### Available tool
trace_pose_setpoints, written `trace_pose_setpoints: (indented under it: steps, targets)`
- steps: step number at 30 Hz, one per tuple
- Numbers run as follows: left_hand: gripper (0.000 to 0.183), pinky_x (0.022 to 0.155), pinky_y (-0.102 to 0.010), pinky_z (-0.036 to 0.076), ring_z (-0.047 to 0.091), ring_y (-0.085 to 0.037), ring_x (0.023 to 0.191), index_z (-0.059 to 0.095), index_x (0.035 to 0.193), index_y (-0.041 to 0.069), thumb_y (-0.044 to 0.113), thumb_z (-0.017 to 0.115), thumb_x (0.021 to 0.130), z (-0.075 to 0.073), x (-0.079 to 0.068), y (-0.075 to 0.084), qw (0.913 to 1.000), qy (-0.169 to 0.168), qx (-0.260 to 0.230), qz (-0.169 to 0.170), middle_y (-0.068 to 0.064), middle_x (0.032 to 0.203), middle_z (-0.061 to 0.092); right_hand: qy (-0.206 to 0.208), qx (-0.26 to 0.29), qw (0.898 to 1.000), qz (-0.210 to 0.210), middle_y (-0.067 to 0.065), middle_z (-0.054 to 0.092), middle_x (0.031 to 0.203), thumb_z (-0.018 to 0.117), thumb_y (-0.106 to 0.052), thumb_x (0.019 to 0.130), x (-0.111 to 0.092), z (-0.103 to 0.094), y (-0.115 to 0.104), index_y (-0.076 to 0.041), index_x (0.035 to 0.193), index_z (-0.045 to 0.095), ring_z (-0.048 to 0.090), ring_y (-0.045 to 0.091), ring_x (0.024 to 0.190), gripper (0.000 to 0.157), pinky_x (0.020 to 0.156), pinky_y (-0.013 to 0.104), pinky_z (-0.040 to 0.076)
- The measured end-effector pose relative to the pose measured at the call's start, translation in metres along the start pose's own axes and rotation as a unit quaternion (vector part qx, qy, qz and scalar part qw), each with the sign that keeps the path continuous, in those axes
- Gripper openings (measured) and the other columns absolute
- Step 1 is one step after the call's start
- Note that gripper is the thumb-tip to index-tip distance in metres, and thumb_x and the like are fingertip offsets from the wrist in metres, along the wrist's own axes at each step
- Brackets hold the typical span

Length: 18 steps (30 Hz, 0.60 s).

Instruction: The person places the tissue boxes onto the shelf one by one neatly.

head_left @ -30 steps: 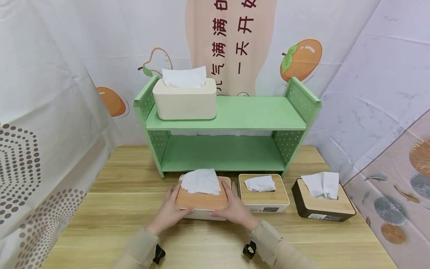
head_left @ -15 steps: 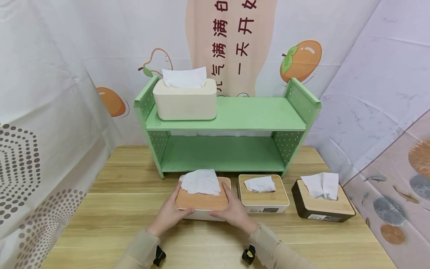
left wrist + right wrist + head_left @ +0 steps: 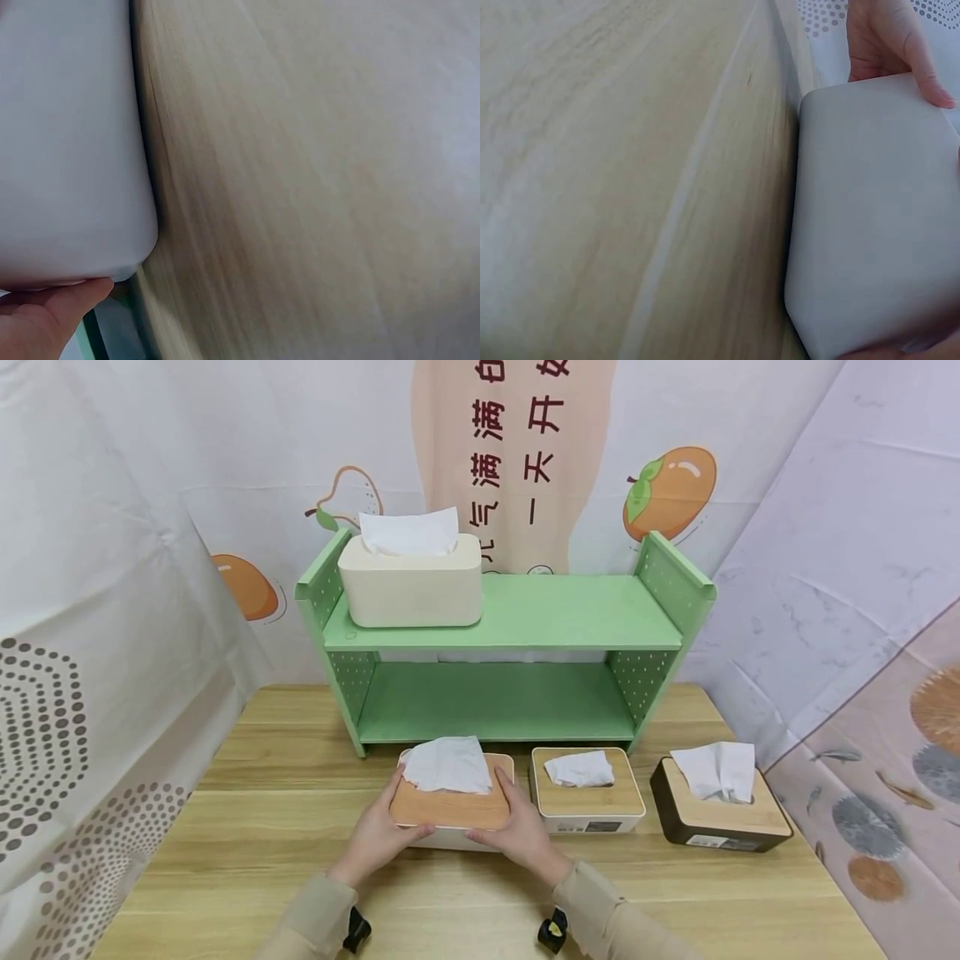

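Note:
Both hands hold a white tissue box with an orange-brown wooden lid (image 3: 450, 810), a white tissue (image 3: 448, 766) sticking up from its slot. My left hand (image 3: 377, 837) grips the left end and my right hand (image 3: 522, 833) the right end. The thumbs lie along the front upper edge, fingers round the sides. In the left wrist view, left fingers (image 3: 56, 315) press against the far corner of the white wall (image 3: 67, 150). The right wrist view has the box's front wall (image 3: 877, 217) close against the wooden tabletop, with the left hand (image 3: 889, 37) at the other end.
Behind stands a green two-tier rack (image 3: 585, 610) with a cream tissue box (image 3: 416, 593) at its upper left. To the right are a white tissue box with a bamboo lid (image 3: 588, 806) and a black one with a wooden lid (image 3: 723, 814). The wooden table (image 3: 247, 827) extends leftward.

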<state>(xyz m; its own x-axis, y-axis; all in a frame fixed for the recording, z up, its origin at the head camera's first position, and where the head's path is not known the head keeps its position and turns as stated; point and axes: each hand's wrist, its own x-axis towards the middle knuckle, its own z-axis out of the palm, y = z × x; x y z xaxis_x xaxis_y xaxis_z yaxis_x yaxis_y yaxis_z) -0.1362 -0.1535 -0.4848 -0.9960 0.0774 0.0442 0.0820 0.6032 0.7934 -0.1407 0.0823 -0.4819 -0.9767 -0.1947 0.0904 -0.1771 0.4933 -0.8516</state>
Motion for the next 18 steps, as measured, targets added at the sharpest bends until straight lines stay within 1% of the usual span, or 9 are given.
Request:
trace_pose_setpoints:
  steps: [6, 9, 13, 15, 18]
  targets:
    - [0.110, 0.099, -0.049, 0.041, 0.049, -0.034, 0.123, 0.019, 0.149, 0.010, 0.044, 0.081, 0.065, -0.002, -0.001, 0.003, 1.0000, 0.006, 0.002, 0.001, -0.020, 0.145, 0.037, 0.007, 0.011, 1.000, 0.001, 0.019, 0.037, 0.146, 0.086, -0.036, 0.061, -0.001, 0.001, 0.000, -0.010, 0.146, 0.029, 0.043, 0.034, 0.127, 0.105, 0.100, 0.049, 0.039]
    - [0.110, 0.100, -0.049, 0.041, 0.048, -0.034, 0.124, 0.019, 0.149, 0.011, 0.043, 0.081, 0.065, -0.004, -0.002, 0.005, 1.0000, 0.006, 0.001, -0.004, -0.019, 0.146, 0.037, 0.010, 0.016, 1.000, -0.001, 0.019, 0.038, 0.145, 0.086, -0.035, 0.061, -0.001, 0.000, -0.001, -0.011, 0.146, 0.029, 0.045, 0.033, 0.126, 0.105, 0.100, 0.048, 0.040]
    - [0.109, 0.100, -0.048, 0.041, 0.047, -0.033, 0.125, 0.018, 0.149, 0.014, 0.043, 0.082, 0.065, -0.009, -0.002, 0.013, 0.9999, 0.011, -0.008, -0.005, -0.017, 0.147, 0.035, 0.018, 0.025, 0.999, -0.015, 0.018, 0.040, 0.144, 0.086, -0.035, 0.061, 0.001, -0.006, -0.007, -0.011, 0.146, 0.030, 0.049, 0.031, 0.121, 0.104, 0.097, 0.047, 0.042]
    - [0.109, 0.097, -0.047, 0.043, 0.051, -0.031, 0.121, 0.020, 0.149, 0.015, 0.044, 0.082, 0.065, -0.012, -0.001, 0.017, 0.9998, 0.019, -0.007, -0.001, -0.017, 0.145, 0.039, 0.022, 0.025, 0.999, -0.021, 0.017, 0.040, 0.144, 0.087, -0.035, 0.061, 0.003, -0.009, -0.009, -0.012, 0.145, 0.031, 0.050, 0.031, 0.119, 0.104, 0.095, 0.046, 0.043]
    - [0.108, 0.091, -0.044, 0.047, 0.058, -0.028, 0.110, 0.024, 0.148, 0.015, 0.046, 0.083, 0.062, -0.015, 0.000, 0.025, 0.9991, 0.040, 0.001, 0.013, -0.018, 0.139, 0.047, 0.028, 0.032, 0.999, -0.015, 0.015, 0.039, 0.146, 0.087, -0.035, 0.059, 0.004, -0.016, -0.015, -0.016, 0.145, 0.033, 0.051, 0.030, 0.117, 0.103, 0.092, 0.044, 0.045]
